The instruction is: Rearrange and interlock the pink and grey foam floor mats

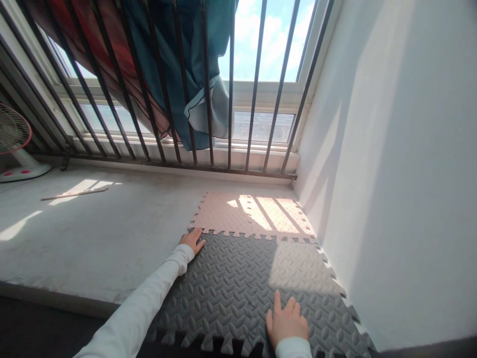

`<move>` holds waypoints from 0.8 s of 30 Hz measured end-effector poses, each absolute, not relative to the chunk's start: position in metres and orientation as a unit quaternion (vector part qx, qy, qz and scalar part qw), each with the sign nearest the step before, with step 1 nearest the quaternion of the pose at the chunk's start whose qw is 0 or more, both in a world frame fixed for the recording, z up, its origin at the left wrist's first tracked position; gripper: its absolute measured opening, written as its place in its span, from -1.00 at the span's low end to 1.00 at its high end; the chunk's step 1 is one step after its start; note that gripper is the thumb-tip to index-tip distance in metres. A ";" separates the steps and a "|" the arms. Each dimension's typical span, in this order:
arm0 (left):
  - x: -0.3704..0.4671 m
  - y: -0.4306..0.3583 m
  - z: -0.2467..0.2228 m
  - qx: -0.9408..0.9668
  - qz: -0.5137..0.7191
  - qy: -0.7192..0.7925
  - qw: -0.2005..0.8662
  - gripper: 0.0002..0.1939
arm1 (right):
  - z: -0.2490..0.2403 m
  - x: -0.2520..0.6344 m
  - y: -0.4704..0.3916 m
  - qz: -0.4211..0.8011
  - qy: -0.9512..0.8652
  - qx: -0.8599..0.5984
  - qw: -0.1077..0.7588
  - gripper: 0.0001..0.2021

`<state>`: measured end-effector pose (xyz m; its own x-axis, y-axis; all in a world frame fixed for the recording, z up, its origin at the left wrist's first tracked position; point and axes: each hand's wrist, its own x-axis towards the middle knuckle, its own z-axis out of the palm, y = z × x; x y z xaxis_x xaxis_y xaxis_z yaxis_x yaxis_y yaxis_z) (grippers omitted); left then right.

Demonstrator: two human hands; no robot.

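Note:
A large dark grey foam floor mat [238, 283] with a raised diamond-plate pattern and toothed edges lies along the right-hand wall. Beyond it are two smaller pink foam mats [223, 211], side by side, their near teeth meeting the grey mat's far edge. My left hand [193, 240] rests open at the grey mat's far left corner, fingertips at the seam with the pink one. Nearer to me, my right hand [287, 320] lies on the grey mat with its fingers spread. Neither hand holds anything.
A white wall [410, 174] bounds the right side. Dark metal railings [208, 99] stand before the window and a blue and red curtain [175, 64]. A thin stick [74, 194] lies on the pale floor [93, 238], near a fan [24, 166]. The floor's ledge drops at lower left.

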<state>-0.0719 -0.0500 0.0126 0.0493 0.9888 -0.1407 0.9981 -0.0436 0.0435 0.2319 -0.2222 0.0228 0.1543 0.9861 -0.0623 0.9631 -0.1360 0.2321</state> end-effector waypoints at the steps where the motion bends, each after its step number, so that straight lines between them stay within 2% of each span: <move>1: -0.071 -0.049 0.015 0.721 -0.038 0.689 0.066 -0.43 | 0.023 0.232 -0.222 0.049 0.649 0.751 0.109 -0.55; 9: -0.065 -0.045 0.015 0.698 -0.074 0.705 0.100 -0.41 | 0.026 0.234 -0.223 0.033 0.652 0.752 0.092 -0.56; 14: -0.055 -0.036 0.031 0.684 -0.087 0.711 0.137 -0.56 | 0.030 0.235 -0.222 -0.003 0.658 0.747 0.094 -0.56; 18: -0.015 -0.038 0.035 0.742 -0.064 0.660 0.097 -0.48 | 0.033 0.232 -0.221 0.001 0.649 0.755 0.094 -0.57; 24: 0.057 -0.027 0.026 0.793 -0.081 0.591 0.127 -0.42 | 0.029 0.230 -0.224 0.042 0.643 0.759 0.091 -0.57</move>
<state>0.0573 -0.0270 0.0260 0.2887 0.9158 -0.2792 0.9572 -0.2697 0.1052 0.2299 -0.2244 0.0291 0.1688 0.9842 -0.0528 0.9691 -0.1559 0.1914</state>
